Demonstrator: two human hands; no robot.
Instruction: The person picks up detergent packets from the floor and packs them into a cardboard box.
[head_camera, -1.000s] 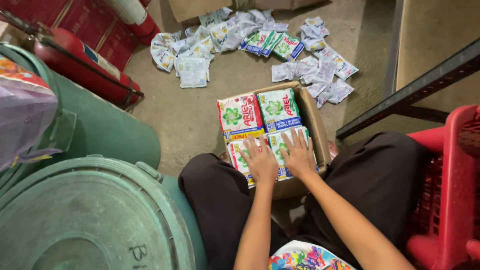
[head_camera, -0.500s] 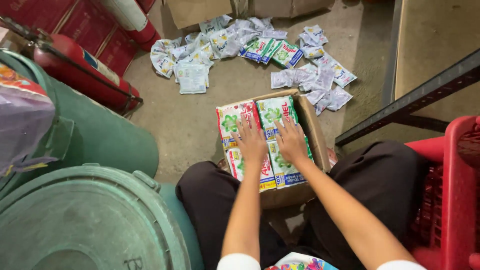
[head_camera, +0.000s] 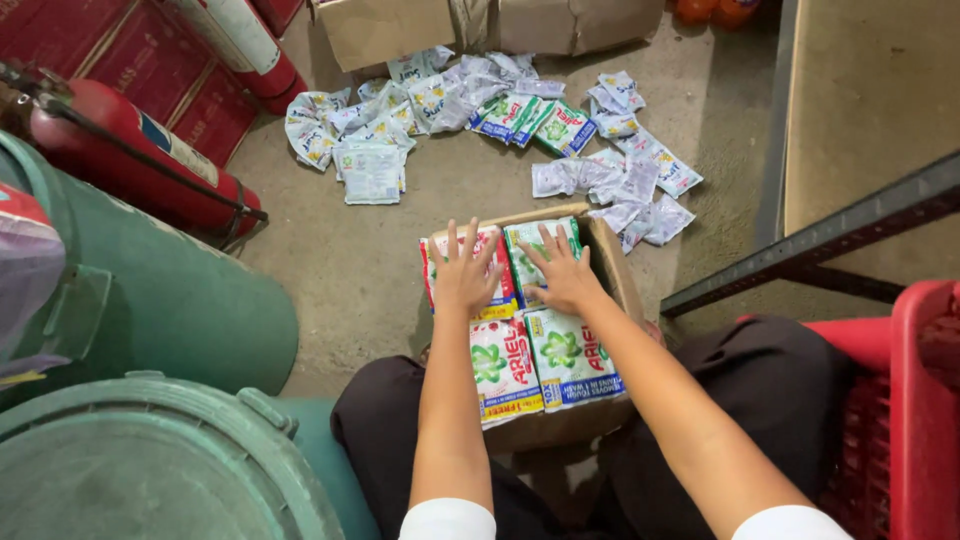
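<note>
A cardboard box (head_camera: 612, 262) sits on the floor between my knees, packed with flat green, white and red sachets (head_camera: 540, 362) in two rows. My left hand (head_camera: 466, 272) lies flat with spread fingers on the far left sachet. My right hand (head_camera: 563, 274) presses flat on the far right sachet beside it. Neither hand grips anything. The two near sachets lie uncovered below my wrists.
Several loose sachets (head_camera: 470, 110) are scattered on the concrete floor beyond the box. Cardboard cartons (head_camera: 400, 30) stand behind them. Red fire extinguishers (head_camera: 140, 150) and green bins (head_camera: 170, 300) crowd the left. A red plastic crate (head_camera: 915, 400) and a metal bar (head_camera: 810, 240) are at right.
Both hands have slid from the near sachets to the far row of the box, arms stretched further forward. The view has tilted slightly.
</note>
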